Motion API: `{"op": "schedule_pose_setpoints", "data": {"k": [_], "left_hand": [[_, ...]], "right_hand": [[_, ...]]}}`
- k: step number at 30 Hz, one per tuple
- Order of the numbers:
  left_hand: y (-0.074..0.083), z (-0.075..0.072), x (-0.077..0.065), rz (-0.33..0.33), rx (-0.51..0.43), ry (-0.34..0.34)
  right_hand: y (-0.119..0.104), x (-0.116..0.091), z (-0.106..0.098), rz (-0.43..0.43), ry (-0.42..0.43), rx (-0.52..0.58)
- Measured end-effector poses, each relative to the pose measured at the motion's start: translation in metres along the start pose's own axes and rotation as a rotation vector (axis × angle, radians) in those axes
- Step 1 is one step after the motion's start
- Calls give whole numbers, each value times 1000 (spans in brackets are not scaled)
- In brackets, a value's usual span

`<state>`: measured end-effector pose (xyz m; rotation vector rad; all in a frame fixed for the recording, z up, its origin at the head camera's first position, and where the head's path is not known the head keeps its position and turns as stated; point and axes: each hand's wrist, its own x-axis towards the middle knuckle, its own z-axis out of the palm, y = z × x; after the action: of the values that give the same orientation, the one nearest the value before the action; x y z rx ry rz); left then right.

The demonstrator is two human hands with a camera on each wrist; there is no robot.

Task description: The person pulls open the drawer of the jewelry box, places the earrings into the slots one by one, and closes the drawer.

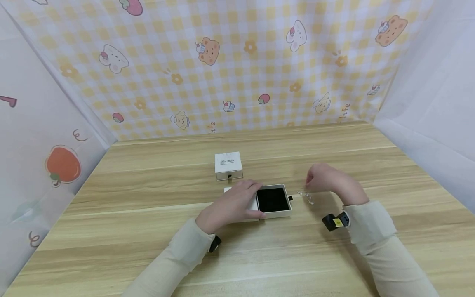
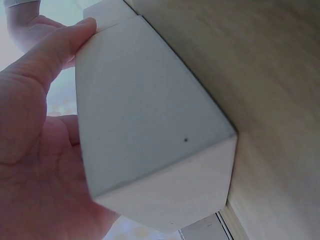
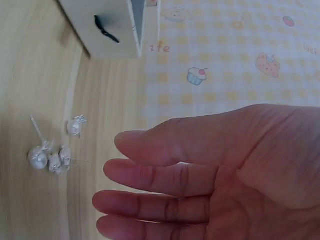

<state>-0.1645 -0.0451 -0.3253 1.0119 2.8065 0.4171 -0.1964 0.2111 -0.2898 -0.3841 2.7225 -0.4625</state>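
My left hand (image 1: 231, 206) lies over a white jewelry box and grips its outer sleeve (image 2: 150, 110), thumb on the near side and fingers over the far side. Out of the sleeve's right end extends the drawer (image 1: 276, 214), with a black pad (image 1: 272, 200) inside and a short black pull tab (image 1: 290, 198). Right of the tab, a small cluster of pearl earrings (image 3: 38, 158) with thin silvery posts lies on the table. Just past these earrings hovers my right hand (image 1: 330, 181), its fingers loosely bent and apart from them in the right wrist view, holding nothing.
A second white box (image 1: 228, 163) with dark lettering on its lid stands behind the first, its drawer closed. Wood-grain table (image 1: 148, 231) lies underneath. A yellow checked cloth (image 1: 237, 74) hangs at the back, with pale cloths at both sides.
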Motion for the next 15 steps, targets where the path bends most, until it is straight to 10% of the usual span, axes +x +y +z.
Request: {"op": "schedule_pose_setpoints", "data": {"k": [15], "left_hand": [[-1, 1, -1, 3, -7, 7]], "right_hand": [[-3, 3, 8, 101, -44, -24]]}}
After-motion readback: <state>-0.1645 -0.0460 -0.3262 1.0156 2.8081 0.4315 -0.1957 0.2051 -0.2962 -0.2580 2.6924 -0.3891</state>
